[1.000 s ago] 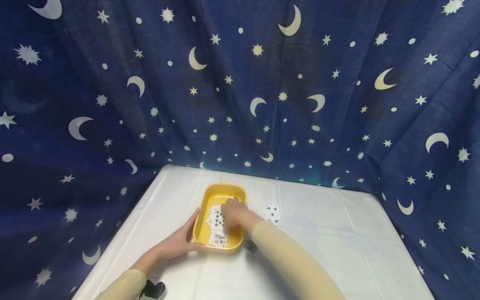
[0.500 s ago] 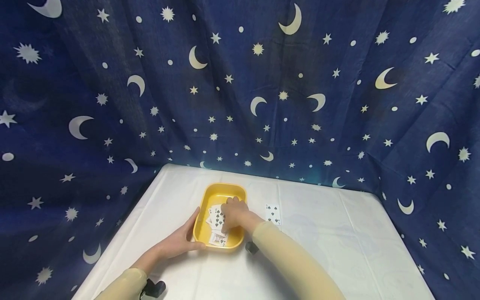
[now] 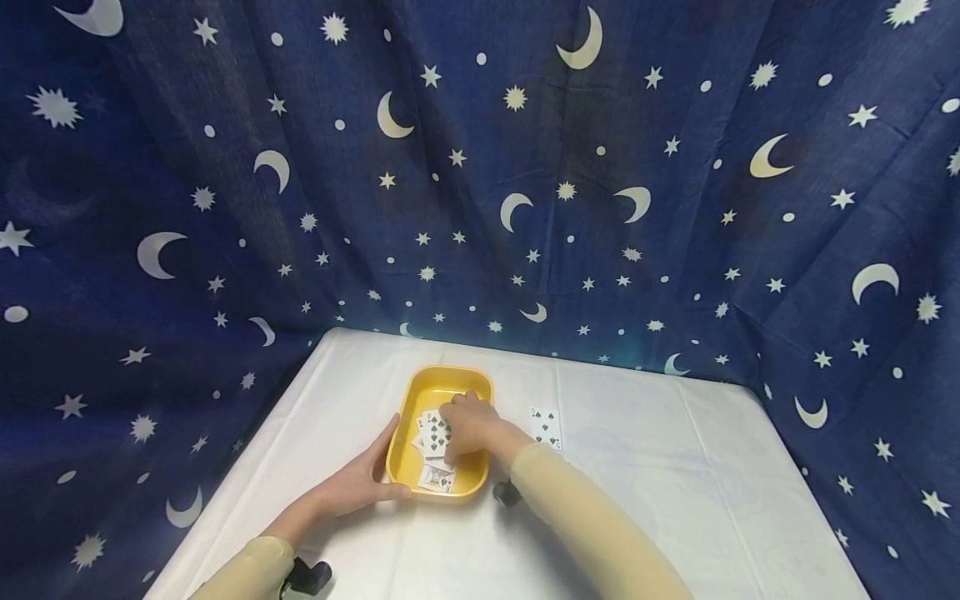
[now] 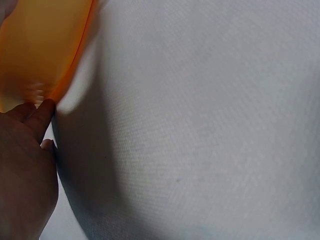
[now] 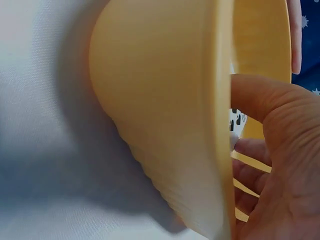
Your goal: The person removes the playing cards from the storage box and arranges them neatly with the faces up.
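My left hand (image 3: 360, 479) steadies the front-left corner of a yellow plastic tub (image 3: 455, 367), its fingers straight along the left side and its thumb along the front rim. In the left wrist view the fingertips are right at the tub's rim (image 4: 75, 65). Inside the tub, my right hand (image 3: 471, 425) pinches playing cards (image 3: 434, 436) with bent fingers and thumb; spade pips show on the top one, and the hand covers its right part. A face card (image 3: 437, 478) pokes out below them. In the right wrist view, the tub wall (image 5: 160, 100) hides the right fingertips.
A five of spades (image 3: 545, 428) lies face up on the white-covered table (image 3: 637, 483), right of the tub. Behind the table hangs a dark blue curtain (image 3: 465, 208) with moons and stars. A black wrist device (image 3: 306, 577) sits at the left sleeve.
The right hand and forearm have shifted very slightly inside and over the tub. The left hand, the tub and the card on the table stay in place.
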The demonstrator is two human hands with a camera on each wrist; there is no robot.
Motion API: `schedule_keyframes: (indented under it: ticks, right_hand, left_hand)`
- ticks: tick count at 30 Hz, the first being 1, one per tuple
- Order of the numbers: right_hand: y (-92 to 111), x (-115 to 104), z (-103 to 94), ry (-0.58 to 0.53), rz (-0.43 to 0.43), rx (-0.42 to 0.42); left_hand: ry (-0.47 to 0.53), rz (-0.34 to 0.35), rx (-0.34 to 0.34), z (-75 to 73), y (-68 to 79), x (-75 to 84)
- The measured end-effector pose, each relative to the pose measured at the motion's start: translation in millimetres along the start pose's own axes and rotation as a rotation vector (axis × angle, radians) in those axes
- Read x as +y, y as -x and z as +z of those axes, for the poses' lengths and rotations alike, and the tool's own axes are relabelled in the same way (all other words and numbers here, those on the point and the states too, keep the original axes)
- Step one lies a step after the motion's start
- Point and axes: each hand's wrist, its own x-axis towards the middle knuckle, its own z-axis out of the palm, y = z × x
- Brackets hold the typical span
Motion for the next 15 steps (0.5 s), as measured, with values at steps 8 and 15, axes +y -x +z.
schedule_keyframes:
  ticks: [8, 15]
  right_hand:
    - [-0.2, 6.8, -4.7, 0.049, -0.056, 0.046]
    - [6.3, 12.3, -12.3, 0.043, -0.075, 0.082]
  left_hand:
    - [-0.002, 0.005, 0.008, 0.9, -0.2, 0.0]
    - [-0.008, 0.008, 0.005, 0.9, -0.1, 0.3]
